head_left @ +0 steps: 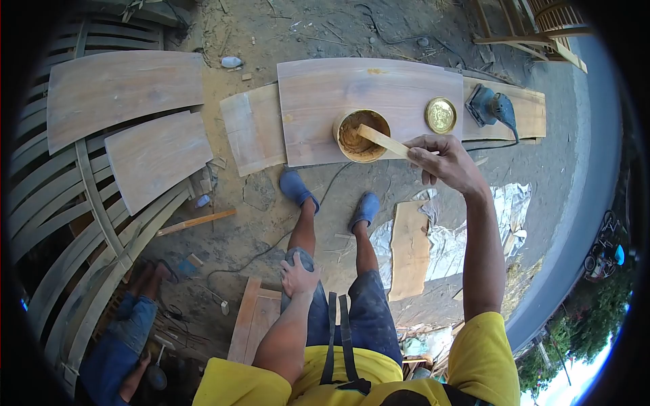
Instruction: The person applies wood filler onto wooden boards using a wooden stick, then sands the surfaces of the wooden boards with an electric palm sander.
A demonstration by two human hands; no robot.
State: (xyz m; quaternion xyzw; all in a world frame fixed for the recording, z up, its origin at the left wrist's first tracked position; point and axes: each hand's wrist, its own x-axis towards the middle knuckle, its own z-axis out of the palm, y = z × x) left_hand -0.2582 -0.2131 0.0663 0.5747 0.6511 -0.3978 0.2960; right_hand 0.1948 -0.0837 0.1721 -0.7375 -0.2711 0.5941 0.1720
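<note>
My right hand [443,162] pinches one end of a flat wooden stick [387,142]. The stick's other end dips into an open round tin [336,128] of brown paste [352,139]. Beneath the tin lies a wide wooden panel [318,88], with a small ochre smear near its far edge. A round gold lid [441,115] rests on this panel, right of the tin. My left hand [300,274] lies with its fingers spread on my left knee, over the dusty dark shorts [376,304].
An electric sander [491,105] sits at the right on another board. Two loose panels [122,95] lie on a slatted wooden frame at the left. A person [128,338] is at the lower left. A cable [254,257] crosses the dirt floor. A board [409,250] lies on sheeting.
</note>
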